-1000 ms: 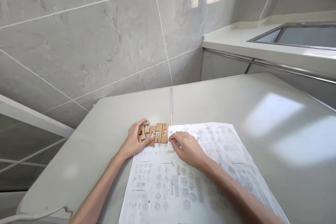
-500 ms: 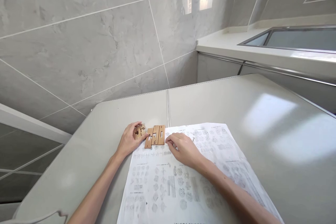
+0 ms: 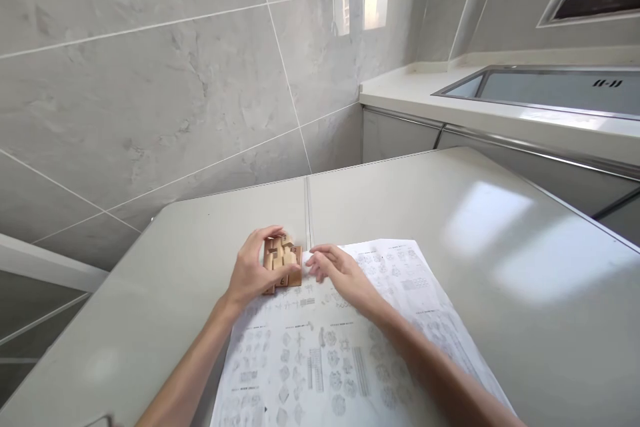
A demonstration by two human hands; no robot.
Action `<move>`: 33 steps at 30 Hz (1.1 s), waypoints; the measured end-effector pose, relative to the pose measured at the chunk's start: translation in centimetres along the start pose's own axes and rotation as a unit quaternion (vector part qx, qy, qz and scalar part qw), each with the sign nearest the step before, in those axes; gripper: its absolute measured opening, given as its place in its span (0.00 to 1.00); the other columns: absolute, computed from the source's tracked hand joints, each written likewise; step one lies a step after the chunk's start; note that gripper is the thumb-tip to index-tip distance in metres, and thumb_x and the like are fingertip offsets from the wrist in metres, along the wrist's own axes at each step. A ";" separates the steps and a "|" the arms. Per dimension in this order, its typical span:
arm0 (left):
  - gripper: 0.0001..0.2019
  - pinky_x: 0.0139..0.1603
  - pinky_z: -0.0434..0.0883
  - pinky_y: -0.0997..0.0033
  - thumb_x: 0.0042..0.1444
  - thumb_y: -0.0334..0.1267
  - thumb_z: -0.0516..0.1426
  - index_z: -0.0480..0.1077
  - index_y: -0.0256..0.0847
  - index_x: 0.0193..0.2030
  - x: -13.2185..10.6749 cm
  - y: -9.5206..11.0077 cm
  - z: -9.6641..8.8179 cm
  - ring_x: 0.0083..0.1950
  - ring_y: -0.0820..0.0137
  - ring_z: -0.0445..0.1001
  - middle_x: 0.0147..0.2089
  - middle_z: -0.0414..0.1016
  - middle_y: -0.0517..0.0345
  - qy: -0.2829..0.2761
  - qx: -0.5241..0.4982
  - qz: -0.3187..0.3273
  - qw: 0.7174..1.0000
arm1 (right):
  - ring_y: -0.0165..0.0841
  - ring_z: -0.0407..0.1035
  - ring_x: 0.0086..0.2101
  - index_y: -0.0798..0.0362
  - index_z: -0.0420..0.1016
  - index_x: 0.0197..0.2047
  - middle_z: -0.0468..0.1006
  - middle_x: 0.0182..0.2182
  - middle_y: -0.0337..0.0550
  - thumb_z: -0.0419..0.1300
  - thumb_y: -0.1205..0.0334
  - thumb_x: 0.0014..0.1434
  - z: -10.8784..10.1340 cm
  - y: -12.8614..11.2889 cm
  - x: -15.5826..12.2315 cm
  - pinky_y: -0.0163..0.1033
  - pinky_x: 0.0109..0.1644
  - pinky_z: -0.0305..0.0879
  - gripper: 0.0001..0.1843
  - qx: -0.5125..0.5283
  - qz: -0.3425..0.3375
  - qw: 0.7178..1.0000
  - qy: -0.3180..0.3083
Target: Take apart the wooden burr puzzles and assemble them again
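Note:
My left hand (image 3: 253, 268) is closed around a light wooden puzzle piece (image 3: 281, 255) with notches and blocky ends, gripped between thumb and fingers. Under and beside it lie flat brown wooden plates (image 3: 297, 277) with dark numbers, partly covered by the held piece and my thumb. They sit at the top left of a large printed sheet (image 3: 280, 360) of small diagrams. Just right of the plates, my right hand (image 3: 340, 273) hovers over the sheet with its fingers apart and nothing visible in them.
The sheet lies on a pale table (image 3: 380, 213) with a seam running back from it. Grey wall tiles (image 3: 150, 100) rise behind. At the back right, a white counter (image 3: 395, 85) holds a metal-rimmed sink (image 3: 540, 90).
My left hand has brought the light wooden piece right, over the flat plates. My right hand has opened its fingers, staying near the plates. The camera view has turned slightly right.

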State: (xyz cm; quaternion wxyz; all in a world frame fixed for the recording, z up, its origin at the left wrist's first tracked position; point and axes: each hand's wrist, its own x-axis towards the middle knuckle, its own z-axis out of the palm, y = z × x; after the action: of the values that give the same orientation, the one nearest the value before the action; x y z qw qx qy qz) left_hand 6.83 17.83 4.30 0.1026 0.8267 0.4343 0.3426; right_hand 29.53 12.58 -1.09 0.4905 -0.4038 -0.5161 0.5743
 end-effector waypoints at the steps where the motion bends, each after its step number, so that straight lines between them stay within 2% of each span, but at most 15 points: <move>1: 0.34 0.60 0.76 0.55 0.54 0.56 0.71 0.69 0.45 0.63 0.5 0.9 0.5 0.55 0.57 0.80 0.55 0.81 0.51 -0.013 -0.008 0.027 1.000 | 0.38 0.78 0.45 0.51 0.74 0.58 0.83 0.50 0.51 0.55 0.43 0.75 -0.1 -0.1 0.1 0.47 0.53 0.74 0.22 0.085 0.029 0.996 -0.005; 2: 0.33 0.58 0.76 0.56 0.55 0.55 0.71 0.68 0.46 0.63 1.0 1.6 1.0 0.54 0.57 0.79 0.55 0.81 0.51 -0.027 -0.016 0.051 0.998 | 0.40 0.78 0.48 0.51 0.74 0.61 0.82 0.52 0.52 0.55 0.39 0.74 -0.3 -0.3 0.3 0.48 0.57 0.73 0.26 0.157 0.051 0.986 -0.017; 4: 0.33 0.53 0.77 0.57 0.55 0.54 0.72 0.68 0.46 0.63 1.7 2.9 2.2 0.51 0.58 0.79 0.54 0.81 0.50 -0.055 -0.025 0.082 0.995 | 0.42 0.77 0.50 0.51 0.74 0.63 0.82 0.53 0.53 0.54 0.35 0.73 -0.6 -0.6 0.5 0.50 0.59 0.72 0.31 0.236 0.070 0.968 -0.052; 7: 0.36 0.54 0.76 0.55 0.52 0.55 0.73 0.67 0.47 0.63 2.2 4.0 3.8 0.50 0.57 0.78 0.52 0.80 0.50 -0.094 -0.032 0.086 0.991 | 0.44 0.77 0.49 0.50 0.76 0.62 0.82 0.49 0.52 0.53 0.34 0.73 -0.9 -0.9 0.5 0.49 0.54 0.74 0.31 0.261 0.077 0.958 -0.094; 11: 0.38 0.56 0.76 0.54 0.53 0.55 0.73 0.64 0.51 0.67 1.8 4.3 4.8 0.54 0.56 0.77 0.59 0.78 0.51 -0.124 -0.052 0.019 0.991 | 0.44 0.77 0.49 0.49 0.77 0.61 0.82 0.49 0.51 0.59 0.38 0.72 -1.2 -0.8 0.4 0.48 0.53 0.73 0.27 0.276 0.089 0.953 -0.086; 15: 0.40 0.58 0.76 0.52 0.50 0.55 0.74 0.65 0.51 0.67 0.9 3.3 4.4 0.60 0.52 0.76 0.63 0.74 0.49 -0.130 -0.081 -0.038 0.987 | 0.44 0.78 0.50 0.52 0.78 0.59 0.83 0.49 0.52 0.63 0.42 0.71 -1.2 -0.7 0.4 0.50 0.57 0.72 0.24 0.334 0.089 0.933 -0.097; 19: 0.32 0.61 0.75 0.50 0.55 0.56 0.71 0.71 0.50 0.63 -0.2 2.1 3.5 0.64 0.50 0.74 0.64 0.73 0.46 -0.133 -0.126 -0.084 0.979 | 0.44 0.78 0.51 0.54 0.80 0.57 0.84 0.48 0.53 0.63 0.46 0.73 -1.0 -1.1 0.3 0.52 0.61 0.71 0.21 0.364 0.092 0.920 -0.114; 22: 0.30 0.60 0.77 0.51 0.55 0.58 0.70 0.73 0.52 0.62 -1.0 2.0 3.2 0.60 0.52 0.76 0.65 0.71 0.47 -0.114 -0.186 -0.153 0.964 | 0.43 0.78 0.49 0.55 0.80 0.55 0.84 0.47 0.53 0.65 0.46 0.71 -0.8 -1.4 0.3 0.53 0.60 0.71 0.21 0.357 0.113 0.921 -0.107; 25: 0.32 0.55 0.79 0.53 0.54 0.60 0.70 0.73 0.54 0.63 -1.6 2.3 3.0 0.56 0.55 0.77 0.64 0.70 0.48 -0.089 -0.287 -0.214 0.930 | 0.41 0.78 0.44 0.55 0.80 0.54 0.83 0.46 0.53 0.67 0.45 0.69 -0.7 -1.5 0.3 0.53 0.58 0.72 0.23 0.352 0.123 0.924 -0.088; 28: 0.36 0.54 0.78 0.54 0.52 0.65 0.70 0.75 0.52 0.64 -1.9 2.7 2.9 0.57 0.53 0.76 0.61 0.72 0.46 -0.111 -0.405 -0.237 0.876 | 0.39 0.76 0.41 0.53 0.79 0.58 0.82 0.45 0.50 0.66 0.44 0.69 -0.9 -1.3 0.3 0.49 0.53 0.72 0.24 0.358 0.114 0.924 -0.074; 33: 0.41 0.53 0.74 0.53 0.54 0.66 0.69 0.74 0.43 0.68 -2.7 3.6 3.1 0.45 0.59 0.75 0.44 0.77 0.45 -0.144 -0.549 -0.284 0.773 | 0.35 0.70 0.35 0.49 0.77 0.61 0.76 0.38 0.44 0.64 0.42 0.70 -1.5 -0.7 0.5 0.40 0.38 0.66 0.25 0.339 0.112 0.934 -0.010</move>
State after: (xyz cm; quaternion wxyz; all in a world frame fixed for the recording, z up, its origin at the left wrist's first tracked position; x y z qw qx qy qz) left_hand 10.15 13.99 2.37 0.6929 0.5086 0.3680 0.3546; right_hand 31.04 13.36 -0.57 0.5258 -0.2628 -0.2467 0.7705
